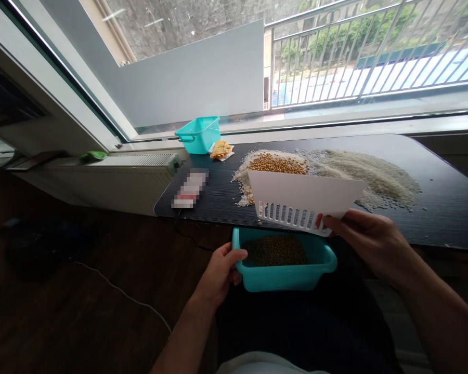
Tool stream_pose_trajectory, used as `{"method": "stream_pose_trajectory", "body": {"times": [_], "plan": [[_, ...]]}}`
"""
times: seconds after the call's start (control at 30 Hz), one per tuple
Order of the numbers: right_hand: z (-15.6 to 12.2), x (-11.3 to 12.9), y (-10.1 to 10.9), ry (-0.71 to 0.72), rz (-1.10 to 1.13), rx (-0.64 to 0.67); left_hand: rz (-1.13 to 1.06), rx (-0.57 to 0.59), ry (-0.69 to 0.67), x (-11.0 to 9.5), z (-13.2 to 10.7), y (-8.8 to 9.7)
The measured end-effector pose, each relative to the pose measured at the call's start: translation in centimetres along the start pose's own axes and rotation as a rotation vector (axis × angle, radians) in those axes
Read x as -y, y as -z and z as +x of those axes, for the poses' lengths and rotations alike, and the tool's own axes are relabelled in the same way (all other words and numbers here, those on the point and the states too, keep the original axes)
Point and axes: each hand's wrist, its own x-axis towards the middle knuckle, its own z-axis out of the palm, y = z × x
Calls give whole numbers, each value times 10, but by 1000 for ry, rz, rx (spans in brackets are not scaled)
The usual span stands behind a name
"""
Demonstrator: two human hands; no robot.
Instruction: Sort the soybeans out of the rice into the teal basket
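My left hand (222, 267) grips the left rim of a turquoise plastic bin (284, 279), held below the table's front edge. Small brownish-green beans (278, 250) cover the bin's floor. Between thumb and fingers, my right hand (368, 236) holds the right end of a white slotted plastic basket (306, 192), tilted above the bin. Behind the basket, yellow soybeans (276, 162) lie on white grains, partly hidden by it. A wide heap of rice-like white grains (366, 174) spreads to the right on the table.
The dark table (218, 202) stands against a window. At its far left are another turquoise bin (200, 136), a yellowish crumpled item (221, 150) on white paper and a blurred-out white object (190, 189) with a cord. A radiator (140, 171) stands left; a cable (125, 296) crosses the floor.
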Motion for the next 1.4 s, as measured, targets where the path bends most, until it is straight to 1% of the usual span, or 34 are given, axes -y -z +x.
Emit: {"method": "stream_pose_trajectory", "body": {"times": [0.1, 0.2, 0.3, 0.37, 0.4, 0.57, 0.8, 0.97, 1.17, 1.4], "plan": [[3, 1, -5, -4, 16, 51, 5, -14, 1, 0, 0, 0], [2, -1, -1, 3, -3, 55, 3, -6, -1, 0, -1, 1], [3, -4, 4, 22, -51, -30, -2, 0, -10, 1, 0, 2], [6, -4, 4, 49, -88, -82, -7, -5, -13, 3, 1, 3], [8, -3, 2, 62, -102, -88, -10, -7, -13, 3, 1, 4], [12, 2, -6, 61, -85, -34, -11, -11, -16, 4, 2, 5], [11, 1, -3, 63, -120, -55, -14, -8, -22, 2, 1, 4], [10, 3, -6, 63, -63, -5, -8, 4, -20, 1, 0, 5], [5, 8, -6, 38, -29, -31, -1, 26, -30, 2, 1, 6], [6, 11, -15, 32, -2, 35, -7, 24, -20, 2, 0, 8]]}}
